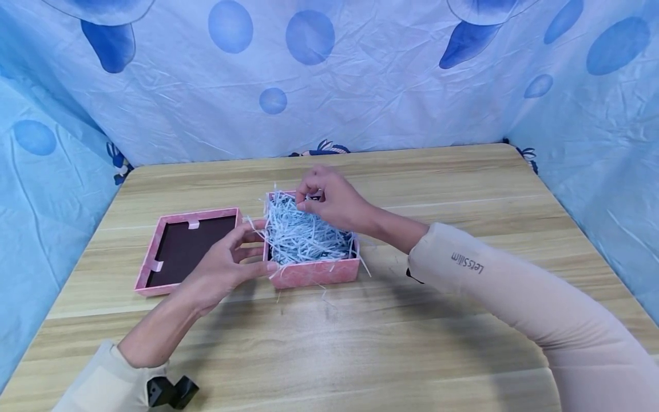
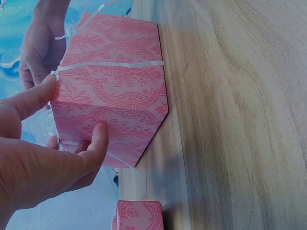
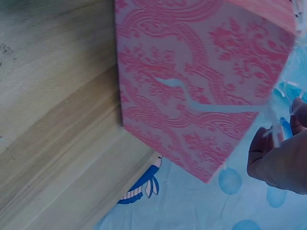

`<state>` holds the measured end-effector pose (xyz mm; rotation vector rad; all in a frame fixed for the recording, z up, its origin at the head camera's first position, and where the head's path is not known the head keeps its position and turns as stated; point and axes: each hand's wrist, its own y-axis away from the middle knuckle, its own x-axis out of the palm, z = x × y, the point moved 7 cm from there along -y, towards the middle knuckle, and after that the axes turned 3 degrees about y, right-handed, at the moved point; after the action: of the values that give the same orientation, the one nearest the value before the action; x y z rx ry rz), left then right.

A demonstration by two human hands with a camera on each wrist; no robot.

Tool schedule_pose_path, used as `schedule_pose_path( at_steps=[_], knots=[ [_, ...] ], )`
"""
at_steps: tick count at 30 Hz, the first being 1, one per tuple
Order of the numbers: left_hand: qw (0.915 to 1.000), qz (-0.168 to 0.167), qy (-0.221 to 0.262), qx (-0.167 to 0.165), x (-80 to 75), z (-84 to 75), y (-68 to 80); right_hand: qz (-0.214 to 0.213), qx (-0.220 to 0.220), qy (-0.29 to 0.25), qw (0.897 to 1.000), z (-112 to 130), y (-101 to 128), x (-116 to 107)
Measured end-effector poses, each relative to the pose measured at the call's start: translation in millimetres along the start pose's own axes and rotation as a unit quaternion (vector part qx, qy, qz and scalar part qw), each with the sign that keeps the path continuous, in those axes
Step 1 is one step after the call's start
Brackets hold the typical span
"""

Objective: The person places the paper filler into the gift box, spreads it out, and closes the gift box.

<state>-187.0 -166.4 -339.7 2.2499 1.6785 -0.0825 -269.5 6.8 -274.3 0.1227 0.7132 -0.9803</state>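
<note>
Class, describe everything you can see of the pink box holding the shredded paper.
The pink box is a small, square, open-topped box, apparently card, printed with a darker pink damask pattern. It sits upright on the wooden table, heaped with pale blue-white shredded paper whose strands spill over its walls. The left hand holds its left side, thumb and fingers against the wall. The right hand pinches strands above its far edge. Its lid lies upturned beside it, to the left.

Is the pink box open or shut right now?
Open: the pink box shows shredded paper heaped inside, its lid lying alongside.
</note>
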Motion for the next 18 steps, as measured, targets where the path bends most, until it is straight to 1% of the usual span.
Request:
schedule_pose_path(
  at_steps=[5, 9, 12, 16, 18],
  knots=[
    [1.0000, 0.001, 0.001, 0.002, -0.4, -0.8, 0.5, 0.025, -0.006, 0.038, 0.999, -3.0, -0.5, 6.9],
    [1.0000, -0.001, -0.002, 0.002, -0.8, -1.0, 0.6, 0.035, -0.002, 0.048, 0.998, -3.2, 1.1, 7.3],
    [1.0000, -0.001, 0.003, 0.000, -0.8, -0.8, 0.6, 0.028, 0.006, 0.024, 0.999, -2.4, 2.3, 4.7],
    [1.0000, 0.001, 0.009, 0.002, -0.6, -0.8, 0.1, 0.006, 0.021, -0.009, 1.000, -0.8, 4.0, -1.6],
    [1.0000, 0.001, 0.007, 0.002, -0.7, -0.8, 0.0, -0.004, 0.021, -0.016, 1.000, 0.1, 5.0, -4.8]
  ],
)
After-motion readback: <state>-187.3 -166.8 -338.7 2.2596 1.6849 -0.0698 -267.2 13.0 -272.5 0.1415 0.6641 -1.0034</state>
